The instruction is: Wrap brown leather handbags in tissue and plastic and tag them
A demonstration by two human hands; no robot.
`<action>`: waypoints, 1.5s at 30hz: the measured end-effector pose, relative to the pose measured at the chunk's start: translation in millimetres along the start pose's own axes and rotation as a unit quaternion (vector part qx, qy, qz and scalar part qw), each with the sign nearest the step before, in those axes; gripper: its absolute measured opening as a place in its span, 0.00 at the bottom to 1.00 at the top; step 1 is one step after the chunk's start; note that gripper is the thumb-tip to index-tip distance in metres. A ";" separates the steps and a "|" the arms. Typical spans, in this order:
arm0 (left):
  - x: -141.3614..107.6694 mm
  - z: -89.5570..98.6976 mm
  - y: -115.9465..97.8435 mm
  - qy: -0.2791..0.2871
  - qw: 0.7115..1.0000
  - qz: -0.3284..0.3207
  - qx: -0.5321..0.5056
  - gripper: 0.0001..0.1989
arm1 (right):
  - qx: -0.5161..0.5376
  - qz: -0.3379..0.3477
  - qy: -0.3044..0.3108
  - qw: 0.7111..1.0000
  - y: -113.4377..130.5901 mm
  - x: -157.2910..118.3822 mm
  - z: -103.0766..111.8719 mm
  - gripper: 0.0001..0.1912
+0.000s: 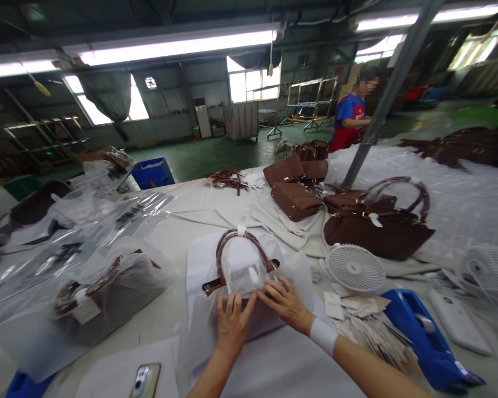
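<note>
Both hands flat on a bagged handbag [243, 276] at mid-tabletop [170, 309], near the front edge. Left hand [232, 323] pressed on the wrapping [282, 354], fingers spread, grip released, nothing clasped. Right hand [286, 304] likewise open, fingertips [269, 287] touching the clear pouch [244, 276] under the brown handles [232, 243]; white wristband [323, 335] on that arm. Just beside, to the right: a small white fan [356, 268], a heap of paper tags [369, 326], a blue tape dispenser [427, 342]. To the left, another bagged handbag [108, 293]; a phone [145, 380] at the near edge. Farther back, bare brown handbags [377, 226]. Well apart, a person in blue and red [351, 119].
</note>
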State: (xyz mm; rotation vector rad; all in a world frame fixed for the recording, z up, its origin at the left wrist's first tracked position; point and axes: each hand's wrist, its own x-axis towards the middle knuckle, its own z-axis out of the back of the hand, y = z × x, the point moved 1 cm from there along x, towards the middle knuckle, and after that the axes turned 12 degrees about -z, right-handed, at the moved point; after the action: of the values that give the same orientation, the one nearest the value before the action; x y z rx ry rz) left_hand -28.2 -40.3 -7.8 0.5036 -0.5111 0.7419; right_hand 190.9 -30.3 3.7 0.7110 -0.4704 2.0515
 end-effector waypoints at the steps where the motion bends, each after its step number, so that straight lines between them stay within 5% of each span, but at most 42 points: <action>1: 0.8 0.7 -2.6 0.016 1.000 0.005 0.014 0.29 | -0.012 -0.009 0.000 1.000 2.0 -3.2 -2.2 0.23; 6: 4.8 11.6 -16.6 0.103 0.994 0.032 0.029 0.32 | -0.033 -0.075 0.043 0.996 20.8 -15.7 -7.8 0.25; 10: -2.0 12.0 -20.5 0.101 0.994 0.018 0.034 0.33 | -0.011 -0.133 0.108 0.985 24.2 -44.2 6.0 0.26; 13: -7.2 3.8 -18.9 0.074 0.996 0.007 0.043 0.33 | -0.011 -0.287 0.130 0.949 -2.9 -90.4 38.8 0.24; 15: -8.9 0.4 -18.2 0.065 0.997 -0.002 0.045 0.33 | -0.026 -0.447 0.119 0.886 -35.8 -133.0 74.9 0.22; 16: -9.1 -0.1 -18.2 0.063 0.997 -0.007 0.045 0.33 | -0.040 -0.543 0.103 0.833 -55.6 -156.6 96.0 0.21; 21: -6.3 1.6 -18.6 0.056 0.996 -0.018 0.061 0.32 | -0.119 -0.761 0.079 0.633 -148.3 -262.9 186.2 0.22; 23: -5.0 1.4 -18.6 0.051 0.997 -0.017 0.059 0.32 | -0.097 -0.804 0.113 0.575 -167.8 -291.6 199.9 0.17; 26: -4.2 0.7 -18.6 0.044 0.998 -0.006 0.036 0.33 | -0.037 -0.835 0.159 0.526 -175.6 -315.5 196.8 0.16; 32: -4.4 0.3 -19.5 0.043 0.999 -0.004 0.028 0.34 | 0.027 -0.856 0.149 0.494 -171.1 -324.8 180.9 0.20; 39: -5.8 -1.0 -19.1 0.039 0.999 0.005 0.012 0.34 | 0.038 -0.852 0.051 0.520 -151.9 -332.7 216.0 0.15; 45: -7.8 -2.1 -18.3 0.032 0.999 -0.002 0.019 0.33 | 0.059 -0.872 0.041 0.484 -111.9 -350.7 215.0 0.16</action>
State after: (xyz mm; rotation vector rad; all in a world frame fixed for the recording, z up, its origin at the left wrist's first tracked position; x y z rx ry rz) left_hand -19.1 -54.6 -18.6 0.5148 -0.4370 0.7624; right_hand 505.9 -312.4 -51.0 0.6075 0.4612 0.0731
